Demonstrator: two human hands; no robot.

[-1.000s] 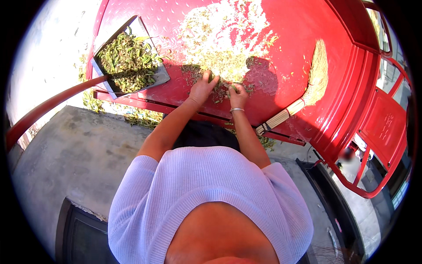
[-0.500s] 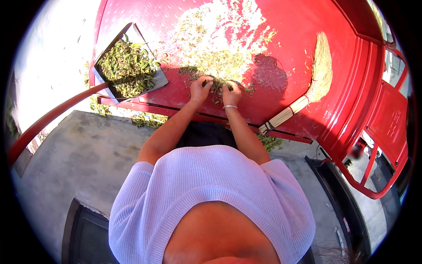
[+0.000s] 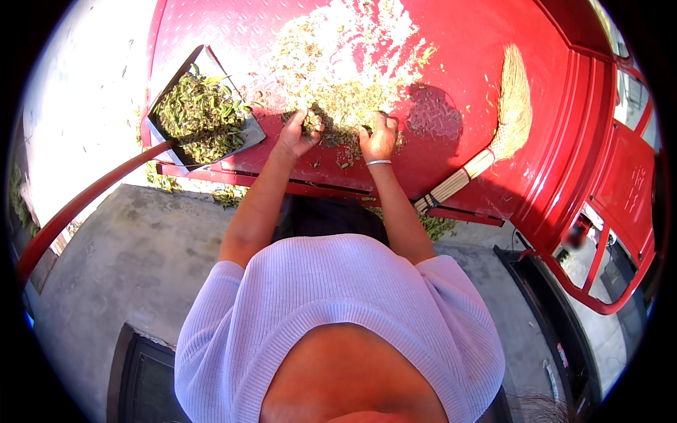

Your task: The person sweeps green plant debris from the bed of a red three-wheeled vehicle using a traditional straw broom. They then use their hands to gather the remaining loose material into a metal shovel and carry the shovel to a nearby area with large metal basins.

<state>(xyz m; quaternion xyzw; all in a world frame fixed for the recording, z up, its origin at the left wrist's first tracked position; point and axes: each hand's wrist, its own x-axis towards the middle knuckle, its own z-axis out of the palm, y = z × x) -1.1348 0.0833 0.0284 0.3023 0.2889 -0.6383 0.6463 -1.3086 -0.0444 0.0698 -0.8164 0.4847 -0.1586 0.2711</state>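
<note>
Curling loosely, the left hand rests at the near edge of the heap of plant scraps spread on the red metal bed, its fingers partly apart with small bits showing between them and the thumb. The right hand touches the same edge, fingers bent downward and thumb set apart, though whether they grip anything I cannot tell. A metal dustpan full of leaves lies left of the hands, a straw broom right.

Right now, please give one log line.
left hand: cupped at green-brown plant scraps; right hand: touching scraps; boxy grey dustpan: loaded; pale straw broom: right
</note>
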